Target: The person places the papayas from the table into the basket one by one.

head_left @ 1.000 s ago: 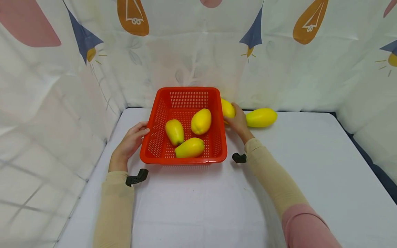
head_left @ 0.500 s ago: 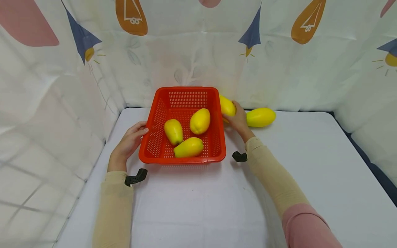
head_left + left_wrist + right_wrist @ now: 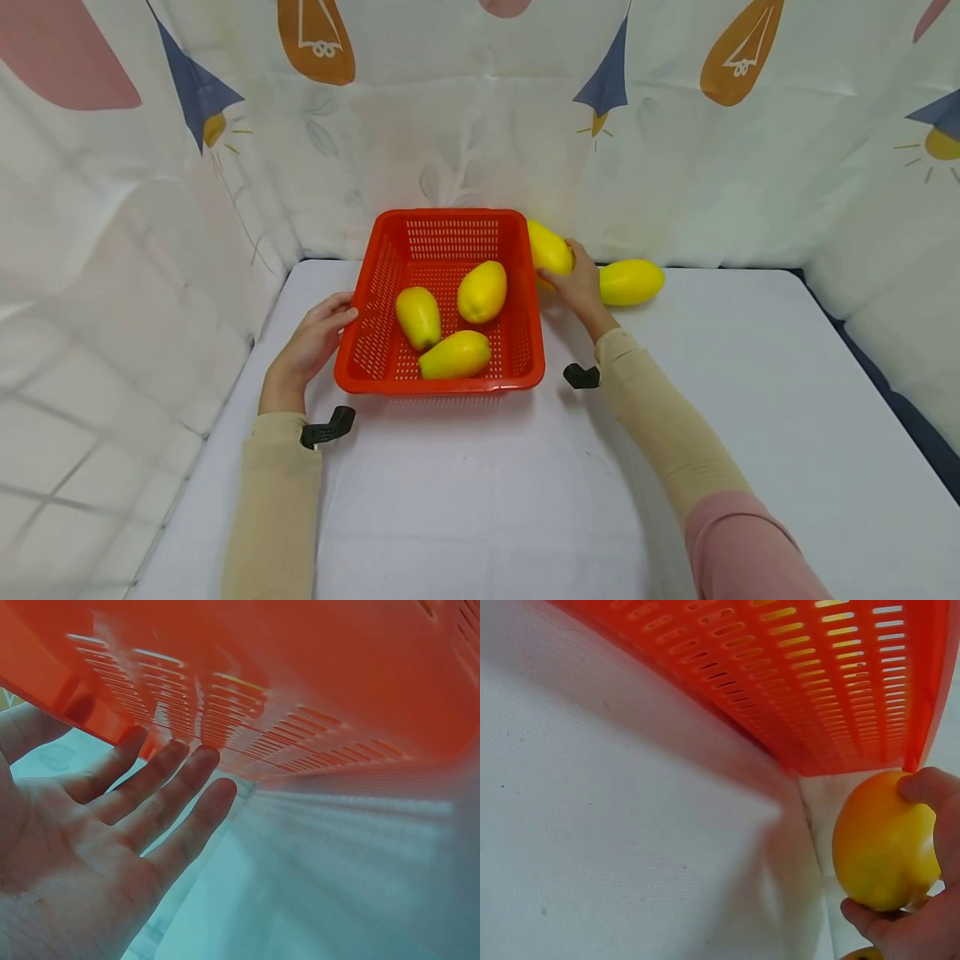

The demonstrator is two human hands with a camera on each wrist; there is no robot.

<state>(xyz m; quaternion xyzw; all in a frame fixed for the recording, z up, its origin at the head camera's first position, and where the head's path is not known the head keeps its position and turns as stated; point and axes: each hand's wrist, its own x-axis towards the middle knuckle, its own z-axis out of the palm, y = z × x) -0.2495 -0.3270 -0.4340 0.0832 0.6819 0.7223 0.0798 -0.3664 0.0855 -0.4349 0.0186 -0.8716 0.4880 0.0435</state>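
A red slotted plastic basket (image 3: 438, 387) stands on the white table. Inside it lie three yellow papayas, one at the left (image 3: 418, 318), another at the back right (image 3: 482, 292) and a third at the front (image 3: 455, 355). My left hand (image 3: 309, 346) touches the basket's left side, its fingers nearly straight against the slotted wall in the left wrist view. Beyond the basket's right wall my right hand (image 3: 576, 287) grips another papaya (image 3: 885, 840) between thumb and fingers. The basket rim hides part of that papaya in the head view.
Right of my right hand, one more papaya (image 3: 632, 282) lies near the table's back edge. A patterned white cloth (image 3: 465, 125) hangs behind the table and along its sides. The white tabletop (image 3: 465, 500) stretches in front of the basket.
The gripped papaya has risen a little and tilted beside the basket's right wall, more of it now showing above my right hand. My left hand stays at the basket's side.
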